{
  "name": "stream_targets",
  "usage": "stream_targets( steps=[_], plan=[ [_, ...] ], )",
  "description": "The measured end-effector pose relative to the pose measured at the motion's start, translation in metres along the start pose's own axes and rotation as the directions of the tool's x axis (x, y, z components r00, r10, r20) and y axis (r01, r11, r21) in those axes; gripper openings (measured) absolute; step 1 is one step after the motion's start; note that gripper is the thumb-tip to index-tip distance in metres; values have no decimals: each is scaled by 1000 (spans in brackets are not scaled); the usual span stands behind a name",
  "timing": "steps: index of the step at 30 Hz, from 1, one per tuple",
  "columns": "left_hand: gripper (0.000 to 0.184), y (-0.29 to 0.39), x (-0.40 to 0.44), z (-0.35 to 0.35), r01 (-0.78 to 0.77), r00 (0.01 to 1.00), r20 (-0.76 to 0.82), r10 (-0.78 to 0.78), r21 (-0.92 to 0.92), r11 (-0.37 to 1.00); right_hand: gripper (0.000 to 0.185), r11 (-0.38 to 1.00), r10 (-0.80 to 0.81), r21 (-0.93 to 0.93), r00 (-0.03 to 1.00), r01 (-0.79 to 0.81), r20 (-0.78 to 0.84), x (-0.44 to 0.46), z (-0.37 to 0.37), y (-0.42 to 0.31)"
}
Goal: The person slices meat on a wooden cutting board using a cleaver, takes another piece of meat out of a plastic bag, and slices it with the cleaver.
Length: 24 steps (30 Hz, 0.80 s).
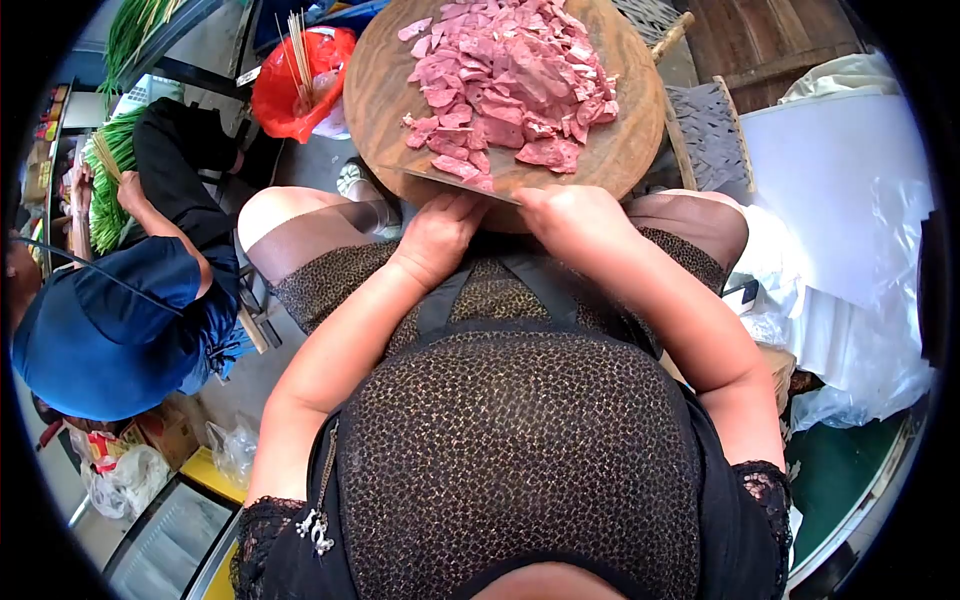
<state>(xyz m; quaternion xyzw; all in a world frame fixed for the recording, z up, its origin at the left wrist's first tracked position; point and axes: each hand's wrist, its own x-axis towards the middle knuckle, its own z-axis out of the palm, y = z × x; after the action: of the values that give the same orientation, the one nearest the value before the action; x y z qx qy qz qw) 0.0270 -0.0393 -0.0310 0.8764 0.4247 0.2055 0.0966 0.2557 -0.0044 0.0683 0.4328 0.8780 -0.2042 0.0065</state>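
Closest to us: the seated person's black-and-gold patterned garment (520, 440), filling the bottom centre of the frame.
Left hand (437, 240): mid-frame, fingers curled closely together at the near rim, just by the blade; whether they pinch a slice, I can't tell from here.
Right hand (580, 218): just beside it, fingers closed around the end of a thin grey metal knife (455, 186), whose handle the grip hides.
Step in hand: slicing, I'd judge, worked at the rim.
Next cut: would call for a steady grip and left fingers clear of the edge.
Meat: pinkish-red, thinly sliced meat (500, 80), heaped at upper centre on a round brown wooden chopping board (375, 80), stray slices near the blade.
Left side: a co-worker in a dark blue top (120, 320), one hand at long green stems (108, 215).
Beyond, upper left: a bright red plastic bag (272, 100), thin wooden sticks (300, 60) standing in it.
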Motion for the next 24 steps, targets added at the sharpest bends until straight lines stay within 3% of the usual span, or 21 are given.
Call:
stream_targets(
  steps=[3, 5, 6, 7, 8, 12, 17, 19, 23, 24],
  plan=[
    [26, -13, 13, -3, -61, 997, -57, 59, -45, 997, 22, 991, 36, 134, 991, -18, -130, 20, 15, -1],
    [22, -24, 33, -3, 119, 987, -88, -133, -152, 981, 23, 984, 93, 165, 979, -63, -179, 22, 16, -2],
    [17, -36, 38, -2, 112, 988, -108, -108, 35, 993, 22, 977, 127, 202, 945, -67, -303, 21, 15, 1],
    [16, -36, 54, -12, 109, 976, -201, -87, 101, 989, 21, 969, 163, 240, 893, -65, -419, 20, 10, 2],
    [16, -35, 65, -19, 190, 975, -136, -175, 104, 976, 24, 932, 251, 336, 911, -136, -327, 15, -1, 4],
    [24, -22, 108, -28, 373, 927, 5, -376, 113, 921, 27, 874, 341, 468, 850, -130, -401, -5, -10, 20],
    [26, -24, 114, -16, 345, 933, 55, -357, 157, 926, 27, 801, 445, 558, 838, -216, -314, -31, -19, 22],
    [23, -24, 106, -16, 264, 964, -32, -263, 32, 964, 27, 770, 464, 599, 837, -218, -291, -37, -19, 23],
    [18, -13, 94, -29, 209, 969, -113, -219, -93, 974, 27, 744, 468, 630, 848, -224, -251, -46, -19, 23],
    [17, -6, 91, -36, 376, 922, 34, -385, -309, 873, 27, 737, 473, 632, 851, -240, -229, -48, -20, 21]
  ],
)
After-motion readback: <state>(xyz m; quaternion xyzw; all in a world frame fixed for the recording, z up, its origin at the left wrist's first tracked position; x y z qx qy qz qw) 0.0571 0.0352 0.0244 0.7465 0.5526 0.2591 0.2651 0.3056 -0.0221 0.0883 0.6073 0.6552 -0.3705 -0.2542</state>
